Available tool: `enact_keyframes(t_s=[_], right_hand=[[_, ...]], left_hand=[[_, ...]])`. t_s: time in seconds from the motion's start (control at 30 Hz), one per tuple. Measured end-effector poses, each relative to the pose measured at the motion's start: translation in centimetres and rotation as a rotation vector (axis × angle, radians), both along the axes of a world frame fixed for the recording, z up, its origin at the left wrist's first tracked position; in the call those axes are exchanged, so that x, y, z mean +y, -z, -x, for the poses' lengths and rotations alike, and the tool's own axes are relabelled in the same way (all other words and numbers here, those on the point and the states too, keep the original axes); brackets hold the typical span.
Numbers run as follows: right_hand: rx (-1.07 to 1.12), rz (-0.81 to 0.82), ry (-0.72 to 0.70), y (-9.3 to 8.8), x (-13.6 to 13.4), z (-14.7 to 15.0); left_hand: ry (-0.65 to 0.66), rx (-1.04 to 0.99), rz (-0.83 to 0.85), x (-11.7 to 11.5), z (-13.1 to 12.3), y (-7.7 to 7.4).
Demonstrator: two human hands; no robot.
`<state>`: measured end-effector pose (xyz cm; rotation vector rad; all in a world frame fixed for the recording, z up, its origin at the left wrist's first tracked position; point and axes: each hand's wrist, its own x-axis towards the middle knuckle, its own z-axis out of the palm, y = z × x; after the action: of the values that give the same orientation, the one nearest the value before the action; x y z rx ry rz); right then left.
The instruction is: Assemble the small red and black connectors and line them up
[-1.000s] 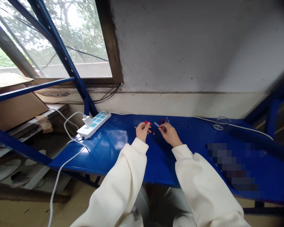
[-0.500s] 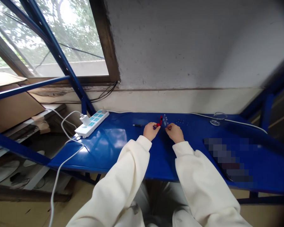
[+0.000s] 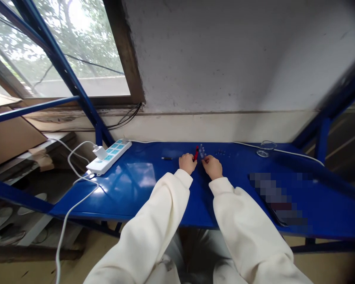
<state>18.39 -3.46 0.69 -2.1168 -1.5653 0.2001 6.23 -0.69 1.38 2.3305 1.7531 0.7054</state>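
Note:
My left hand (image 3: 187,163) is closed on a slim red object with a dark part (image 3: 197,152), which points up and away from me; its exact kind is too small to tell. My right hand (image 3: 213,167) is just to the right, its thumb and fingers pinched together by a small group of clear plastic pieces (image 3: 201,150). Whether a piece is between those fingertips is hidden. Both hands rest low over the blue table (image 3: 136,197). A few tiny clear bits (image 3: 220,152) lie to the right of the group.
A short dark pen-like stick (image 3: 166,158) lies left of my hands. Further left is a white power strip (image 3: 109,157) with a plugged-in charger and hanging cable (image 3: 66,221). Round clear dishes (image 3: 263,153) sit at the back right. A pixelated dark flat object (image 3: 275,201) lies at right.
The view has shifted slightly, so everything sits a little further left. My left hand has turned a little, and the red object now stands in line with its fingertips. My right hand stays by the clear pieces.

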Motion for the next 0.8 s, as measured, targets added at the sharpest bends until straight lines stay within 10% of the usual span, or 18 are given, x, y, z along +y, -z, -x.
enact_keyframes(t_s=[0.5, 0.8], right_hand=[[-0.054, 0.037, -0.004, -0.3, 0.4, 0.2], [-0.074, 0.081, -0.006, -0.9, 0.0, 0.4]], left_hand=[[-0.033, -0.02, -0.011, -0.1, -0.2, -0.3], [-0.231, -0.04, -0.1, -1.8, 6.3, -1.7]])
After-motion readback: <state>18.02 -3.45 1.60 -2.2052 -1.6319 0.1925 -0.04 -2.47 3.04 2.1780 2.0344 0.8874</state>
